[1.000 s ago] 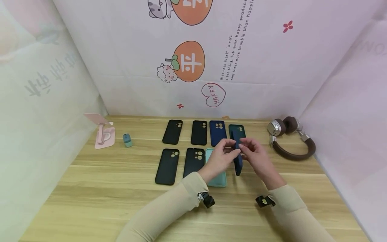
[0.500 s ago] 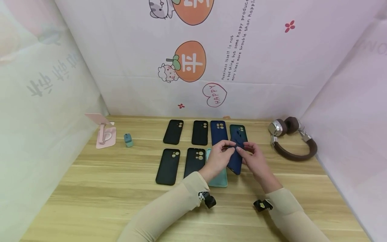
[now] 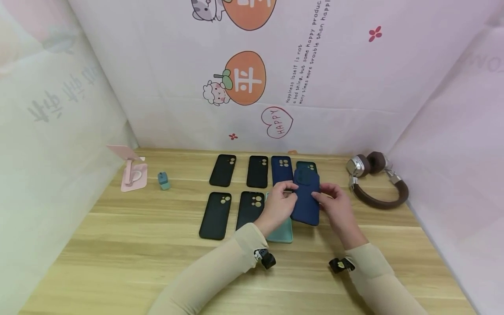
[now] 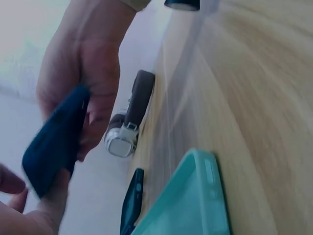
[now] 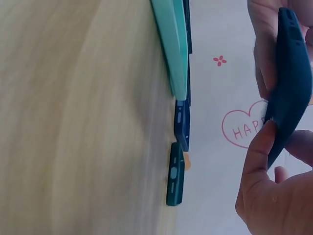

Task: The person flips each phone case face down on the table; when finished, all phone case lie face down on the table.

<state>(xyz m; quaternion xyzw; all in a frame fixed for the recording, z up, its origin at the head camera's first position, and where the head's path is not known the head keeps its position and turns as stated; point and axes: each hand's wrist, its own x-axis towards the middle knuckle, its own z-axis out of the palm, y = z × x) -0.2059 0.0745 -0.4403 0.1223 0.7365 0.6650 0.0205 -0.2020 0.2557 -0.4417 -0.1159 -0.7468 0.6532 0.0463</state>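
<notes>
My left hand [image 3: 277, 205] and right hand [image 3: 337, 208] pinch opposite sides of the blue phone case [image 3: 306, 205], neither nearer. It is held above the surface [image 3: 134, 249], long axis running toward the far edge.

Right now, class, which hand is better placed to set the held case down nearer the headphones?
Probably the right hand: it pinches the blue case on the side nearer the headphones, while the left hand holds the opposite edge.

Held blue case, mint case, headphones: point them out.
Held blue case [image 3: 306, 202]: head view, middle of its flat face.
Mint case [image 4: 182, 211]: left wrist view, its inner face.
Headphones [image 3: 379, 203]: head view, on the brown headband.
</notes>
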